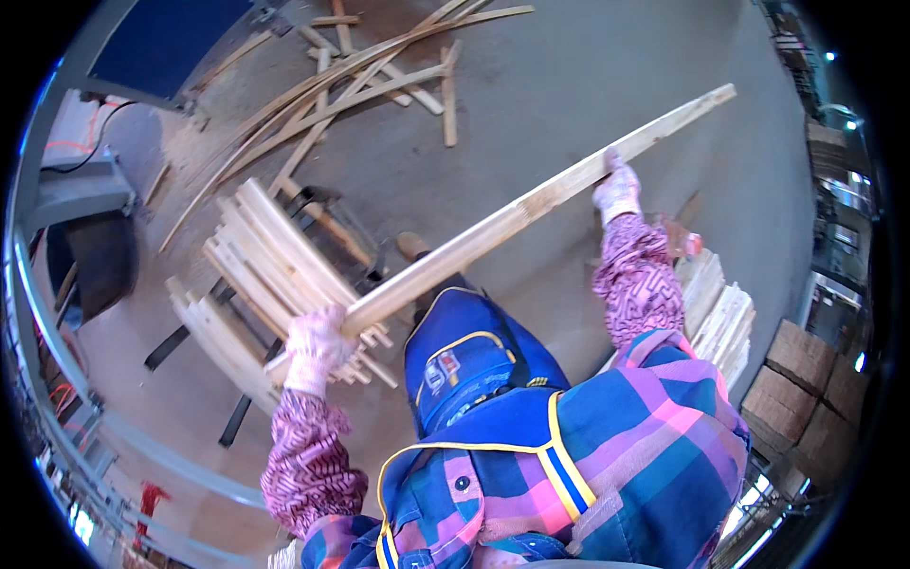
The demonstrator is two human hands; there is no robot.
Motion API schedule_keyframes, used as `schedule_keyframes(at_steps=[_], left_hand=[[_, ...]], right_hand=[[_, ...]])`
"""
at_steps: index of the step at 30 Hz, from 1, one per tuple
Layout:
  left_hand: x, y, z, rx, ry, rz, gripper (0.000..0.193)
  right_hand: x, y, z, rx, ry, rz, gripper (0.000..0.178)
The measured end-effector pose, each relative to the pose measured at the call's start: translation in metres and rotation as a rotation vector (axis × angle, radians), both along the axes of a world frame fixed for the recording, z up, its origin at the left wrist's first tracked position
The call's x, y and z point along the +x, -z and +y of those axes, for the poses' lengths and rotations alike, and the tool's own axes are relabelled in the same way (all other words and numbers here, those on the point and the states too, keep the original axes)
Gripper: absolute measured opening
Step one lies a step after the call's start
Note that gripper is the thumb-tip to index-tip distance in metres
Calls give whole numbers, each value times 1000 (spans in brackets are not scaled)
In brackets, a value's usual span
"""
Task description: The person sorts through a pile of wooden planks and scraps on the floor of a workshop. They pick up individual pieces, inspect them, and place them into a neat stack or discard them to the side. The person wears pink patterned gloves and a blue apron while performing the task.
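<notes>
I hold a long pale wooden slat (512, 218) across my body with both gloved hands. My left hand (316, 343) grips its near, lower end, just above a stack of similar wooden slats (256, 275) that rests on a dark metal stand. My right hand (618, 188) grips the slat farther along, toward its far upper end. The slat slopes from lower left to upper right, over the concrete floor. Patterned pink sleeve covers and a blue apron are on me.
Loose thin strips and offcuts (360, 85) lie scattered on the floor at the top. Another stack of slats (720, 313) stands at my right, with cardboard boxes (806, 379) beyond it. A grey machine (76, 190) and a metal rail (57, 351) run along the left.
</notes>
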State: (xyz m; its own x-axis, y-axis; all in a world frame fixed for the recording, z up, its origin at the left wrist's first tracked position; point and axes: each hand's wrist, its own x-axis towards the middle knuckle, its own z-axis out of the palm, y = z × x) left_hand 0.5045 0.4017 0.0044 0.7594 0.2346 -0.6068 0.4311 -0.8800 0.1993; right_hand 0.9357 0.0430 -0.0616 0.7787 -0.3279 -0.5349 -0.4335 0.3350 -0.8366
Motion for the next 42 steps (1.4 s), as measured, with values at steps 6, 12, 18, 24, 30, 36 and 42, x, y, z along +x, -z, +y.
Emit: schedule_keyframes(at_steps=[6, 12, 18, 24, 30, 36, 42], left_hand=[[-127, -52, -65, -53, -258, 551, 45], [-156, -62, -108, -103, -381, 832, 46], [-127, -65, -138, -155, -401, 911, 48], [-103, -75, -157, -111, -443, 1007, 44], [-111, -76, -163, -55, -482, 903, 40], [-189, -49, -172, 39, -401, 566, 37], [-247, -22, -160, -25, -411, 399, 40]], right_hand=[[-198, 60, 97, -328, -458, 508, 55], [-269, 74, 126, -560, -557, 762, 63], [-293, 107, 123, -740, -634, 710, 54], [-316, 186, 97, -885, -930, 665, 38], [-294, 262, 118, -1021, -701, 854, 24], [-309, 296, 118, 1440, -1880, -195, 34], [-330, 141, 115, -733, -811, 709, 54]])
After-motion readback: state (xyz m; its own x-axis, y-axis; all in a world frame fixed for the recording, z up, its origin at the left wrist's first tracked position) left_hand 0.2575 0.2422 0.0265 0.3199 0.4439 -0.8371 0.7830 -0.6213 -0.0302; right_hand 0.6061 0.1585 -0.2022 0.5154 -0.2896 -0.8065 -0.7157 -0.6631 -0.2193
